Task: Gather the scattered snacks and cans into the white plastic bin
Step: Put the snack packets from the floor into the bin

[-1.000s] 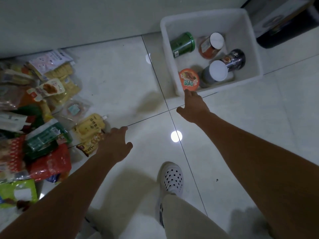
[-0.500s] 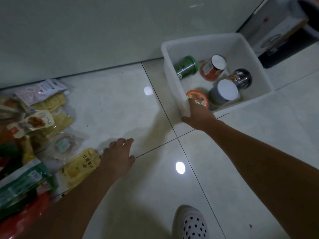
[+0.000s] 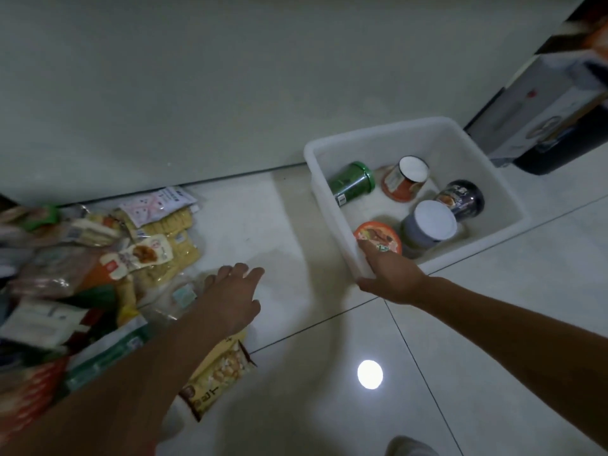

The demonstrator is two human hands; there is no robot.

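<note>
- Evidently the right hand point(image 3: 391, 278) is clamped on the near corner of the white plastic bin point(image 3: 332, 209), fingers hooked over the rim.
- Just past those fingers, inside the bin, sits an orange-lidded cup point(image 3: 378, 238). Beyond it are a grey can point(image 3: 431, 225), a dark can point(image 3: 462, 199), a red cup point(image 3: 406, 179) and a green can point(image 3: 353, 184).
- The bin looks stiff and lightly loaded, so it should drag easily. Pulled by one corner it will likely swing, and the lying cans may roll.
- The left hand point(image 3: 230, 297) is spread and holds nothing. It may brush a clear packet point(image 3: 182, 294) at its fingertips, but blur hides any contact.
- The snack packets point(image 3: 98, 258) beside that hand look light, soft and slick, so pinch sealed edges or scoop several. A yellow packet point(image 3: 217, 376) lies under the wrist.
</note>
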